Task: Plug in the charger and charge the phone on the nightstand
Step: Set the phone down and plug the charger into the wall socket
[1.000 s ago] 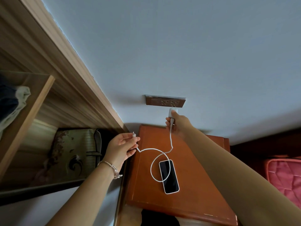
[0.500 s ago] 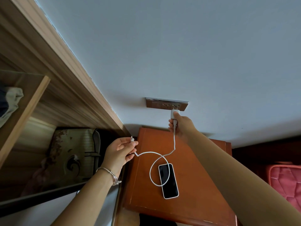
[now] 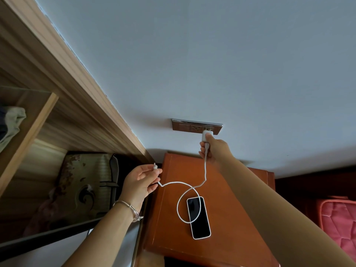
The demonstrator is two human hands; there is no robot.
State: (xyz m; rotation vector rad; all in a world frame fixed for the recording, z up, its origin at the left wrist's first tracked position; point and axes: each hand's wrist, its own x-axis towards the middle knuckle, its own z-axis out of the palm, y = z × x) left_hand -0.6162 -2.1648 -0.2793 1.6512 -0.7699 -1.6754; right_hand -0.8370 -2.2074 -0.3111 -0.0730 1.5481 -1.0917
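One white charger (image 3: 206, 136) sits at the right end of the single metal socket plate (image 3: 192, 126) on the wall, gripped by the right hand (image 3: 213, 149) with fingers curled round it; whether its prongs are fully seated is hard to tell, and the plate's marks are too small to read. One white cable (image 3: 178, 205) drops from it and loops once over the one phone (image 3: 199, 220) (dark screen up, flat on the orange-brown nightstand (image 3: 235, 209)); it ends in the left hand (image 3: 141, 182), which pinches it just below the free plug (image 3: 155, 167).
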